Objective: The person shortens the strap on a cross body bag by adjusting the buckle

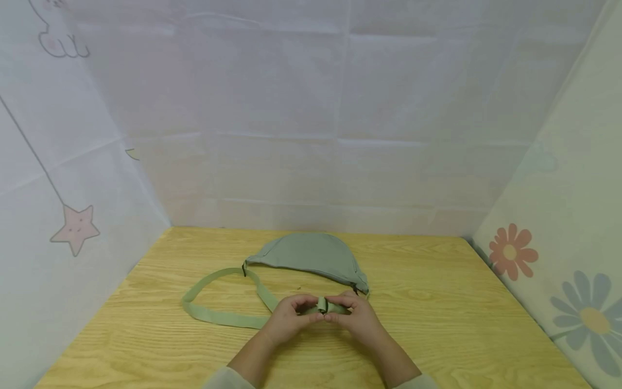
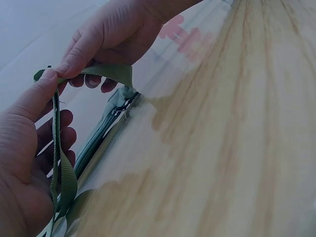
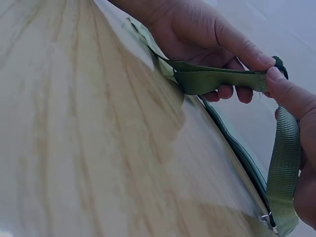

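Observation:
A grey-green waist bag (image 1: 306, 254) lies on the table with its curved side away from me. Its light green strap (image 1: 218, 316) loops out to the left and comes round to my hands. My left hand (image 1: 288, 319) pinches the strap between thumb and fingers. From the other side my right hand (image 1: 358, 320) pinches it, both thumb tips almost meeting at a small dark slider buckle (image 1: 325, 306). A short fold of webbing stands up there. In the right wrist view, the doubled strap (image 3: 222, 81) runs under the left hand; fingertips partly hide the buckle.
The wooden table (image 1: 461, 313) carries the bag and strap. White printed cloth walls (image 1: 291, 108) enclose it at the back and both sides, with a pink star (image 1: 76, 229) on the left and flowers (image 1: 510, 252) on the right.

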{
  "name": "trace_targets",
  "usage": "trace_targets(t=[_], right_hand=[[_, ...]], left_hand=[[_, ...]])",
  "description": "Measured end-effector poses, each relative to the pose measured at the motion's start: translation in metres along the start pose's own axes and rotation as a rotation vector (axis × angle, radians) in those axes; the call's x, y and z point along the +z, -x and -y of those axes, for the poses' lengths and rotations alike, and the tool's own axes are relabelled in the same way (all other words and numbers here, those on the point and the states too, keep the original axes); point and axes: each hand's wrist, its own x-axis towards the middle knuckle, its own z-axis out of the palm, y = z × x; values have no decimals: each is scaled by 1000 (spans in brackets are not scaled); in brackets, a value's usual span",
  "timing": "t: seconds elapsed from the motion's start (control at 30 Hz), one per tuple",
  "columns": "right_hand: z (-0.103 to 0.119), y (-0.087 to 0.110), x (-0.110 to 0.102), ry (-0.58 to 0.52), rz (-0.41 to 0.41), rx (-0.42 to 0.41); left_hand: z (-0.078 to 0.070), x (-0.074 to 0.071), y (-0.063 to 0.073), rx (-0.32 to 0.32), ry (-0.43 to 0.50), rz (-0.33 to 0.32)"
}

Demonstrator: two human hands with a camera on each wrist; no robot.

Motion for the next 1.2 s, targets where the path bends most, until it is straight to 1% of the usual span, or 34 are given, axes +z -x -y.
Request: trace_targets(t=[0.17,0.23,0.43,0.5,0.6,0.73,0.8,0.83,0.93,1.07,1.2], right_hand=[[1,3,-2,47,20,7],[2,4,-3,101,13,3],[-3,9,-11,311,-80,-36],[-6,11,-14,345,-101,-47],[-10,11,-17,404,-121,-88],[-11,11,-17,491,-147,-181],[-11,11,-15,526,-170,-203],[-11,11,-14,535,-183,-209],[-8,12,-12,535,-207,-191],[-5,11,-9,513,-208,-176],[-5,10,-7,511,-210,-197]], left_hand=[[1,1,0,9,6,-4],[1,2,0,13,13,-7],[-1,2,0,23,21,-42],[-3,2,0,22,33,-52],[-5,1,0,15,59,-54],[-6,0,1,3,90,-52],[-5,0,1,4,102,-54],[-5,0,1,3,105,-56],[-4,1,1,3,101,-65],[-3,1,-1,3,77,-80],[-2,0,-2,12,57,-89]])
